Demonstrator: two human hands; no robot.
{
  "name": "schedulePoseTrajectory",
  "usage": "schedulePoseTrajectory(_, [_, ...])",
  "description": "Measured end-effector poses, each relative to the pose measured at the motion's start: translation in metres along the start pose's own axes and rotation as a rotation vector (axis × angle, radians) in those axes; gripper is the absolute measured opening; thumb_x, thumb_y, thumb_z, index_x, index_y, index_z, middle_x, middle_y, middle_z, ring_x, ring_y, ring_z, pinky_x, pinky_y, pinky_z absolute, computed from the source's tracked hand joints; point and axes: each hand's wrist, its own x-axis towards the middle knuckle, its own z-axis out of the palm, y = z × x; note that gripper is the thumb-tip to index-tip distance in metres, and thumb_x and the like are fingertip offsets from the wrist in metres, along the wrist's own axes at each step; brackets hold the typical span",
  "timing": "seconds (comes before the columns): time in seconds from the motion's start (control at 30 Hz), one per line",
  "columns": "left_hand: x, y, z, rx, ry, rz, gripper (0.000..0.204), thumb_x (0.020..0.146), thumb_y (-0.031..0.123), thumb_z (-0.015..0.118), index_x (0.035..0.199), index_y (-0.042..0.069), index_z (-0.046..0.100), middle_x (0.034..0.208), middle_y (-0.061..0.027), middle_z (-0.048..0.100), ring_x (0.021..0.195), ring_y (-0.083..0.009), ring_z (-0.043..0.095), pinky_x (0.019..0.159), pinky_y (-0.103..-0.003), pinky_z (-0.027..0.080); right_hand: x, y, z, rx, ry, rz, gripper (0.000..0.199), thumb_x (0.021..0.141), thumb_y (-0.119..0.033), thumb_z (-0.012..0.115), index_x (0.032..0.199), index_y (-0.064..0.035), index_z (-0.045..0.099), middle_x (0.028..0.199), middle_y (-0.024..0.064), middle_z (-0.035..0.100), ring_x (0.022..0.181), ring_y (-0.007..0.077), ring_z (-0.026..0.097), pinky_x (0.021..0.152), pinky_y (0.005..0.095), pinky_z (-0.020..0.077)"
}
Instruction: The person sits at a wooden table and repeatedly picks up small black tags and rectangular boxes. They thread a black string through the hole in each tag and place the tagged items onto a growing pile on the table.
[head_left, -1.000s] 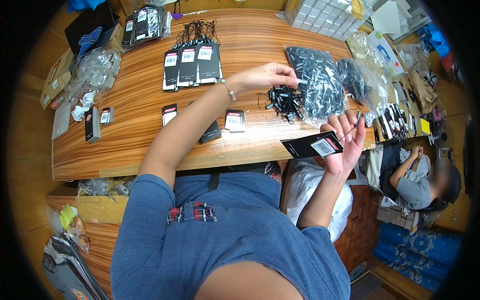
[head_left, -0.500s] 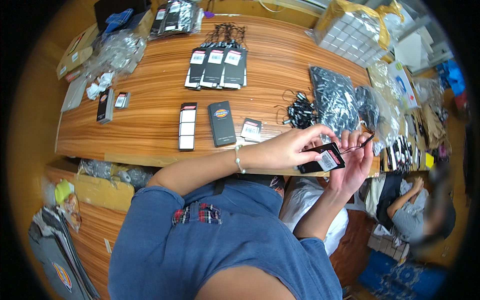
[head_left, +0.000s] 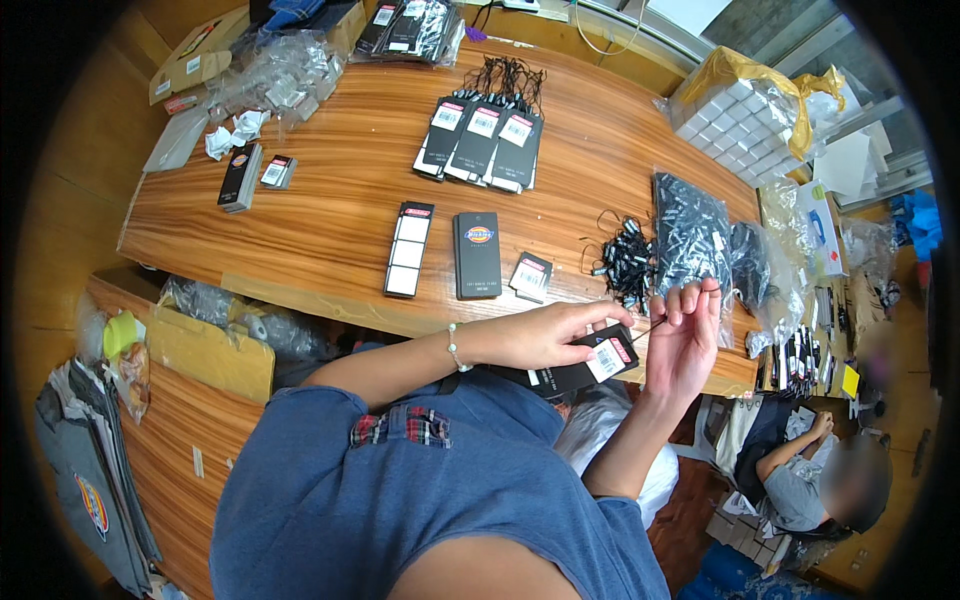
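My left hand [head_left: 540,338], with a beaded bracelet at the wrist, is closed on black hang tags [head_left: 575,372], one with a white barcode sticker and a red label. They tilt at the table's front edge. A thin black cord [head_left: 650,330] runs from their end to my right hand [head_left: 683,340], whose curled fingertips pinch it; the cord's far end is hidden behind them. Just beyond lies a heap of black cords [head_left: 627,258]. Nearer the middle are a stack of small barcode tags [head_left: 531,275], a stack of dark tags [head_left: 477,255] and a strip-like tag stack [head_left: 409,250].
Strung tags [head_left: 480,145] lie in a fanned pile at the back. A clear bag of cords [head_left: 690,225] sits at the right, before a wrapped block of white boxes [head_left: 735,118]. Another person [head_left: 800,480] sits at the lower right. Plastic bags [head_left: 285,80] crowd the far left.
My right hand has drawn away from the tags, pulling the cord out straighter. My left hand with the tags has come lower and nearer my body. The whole view has shifted.
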Motion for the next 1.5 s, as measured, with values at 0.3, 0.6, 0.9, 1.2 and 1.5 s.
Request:
schedulePoseTrajectory(0.3, [0.056,-0.007,-0.108,0.296,0.231,0.000,0.040,0.080,-0.001,0.052,0.117,0.006,0.040,0.094,-0.0073,0.055,0.087,-0.0130,0.056,0.075,-0.025,0.047,0.135,0.017,0.031,-0.210,-0.160,-0.005,0.015,0.091,-0.009,0.043,0.102,-0.0020,0.048,0.068,0.0025,0.044,0.055,0.0112,0.038,0.057,0.0278,0.0352])
schedulePoseTrajectory(0.6, [0.102,-0.051,-0.181,0.991,0.436,-0.186,0.041,0.070,0.010,0.064,0.107,0.003,0.048,0.091,-0.0215,0.060,0.087,-0.0362,0.058,0.072,-0.040,0.045,0.298,0.120,-0.011,-0.387,-0.024,0.307,0.012,0.088,-0.006,0.037,0.097,-0.0050,0.045,0.061,0.0030,0.044,0.047,0.0132,0.038,0.045,0.0306,0.0368])
schedulePoseTrajectory(0.9, [0.095,-0.046,-0.192,1.629,0.387,-0.258,0.042,0.071,0.036,0.064,0.099,0.004,0.061,0.104,-0.0133,0.051,0.103,-0.0287,0.042,0.084,-0.043,0.033,0.335,0.197,-0.014,-0.719,0.014,0.379,0.013,0.084,-0.005,0.042,0.084,-0.0051,0.054,0.062,0.0037,0.052,0.050,0.0134,0.048,0.045,0.0286,0.0408])
schedulePoseTrajectory(1.2, [0.131,-0.040,-0.255,1.602,0.269,-0.273,0.030,0.083,0.025,0.050,0.112,0.021,0.058,0.112,-0.0070,0.053,0.110,-0.0283,0.042,0.087,-0.048,0.033,0.294,0.144,-0.059,-1.594,-0.329,-0.194,0.015,0.077,-0.010,0.054,0.085,-0.0016,0.064,0.082,0.0191,0.063,0.078,0.0355,0.060,0.072,0.0385,0.0476])
schedulePoseTrajectory(1.5, [0.183,-0.058,-0.291,1.589,0.121,-0.451,0.026,0.078,0.030,0.061,0.103,0.024,0.061,0.111,-0.0037,0.056,0.111,-0.0285,0.044,0.089,-0.054,0.030,0.163,0.132,-0.035,-2.027,-0.588,-0.193,0.041,0.075,-0.028,0.063,0.111,-0.0110,0.055,0.114,0.0119,0.049,0.108,0.0287,0.045,0.084,0.0516,0.0383])
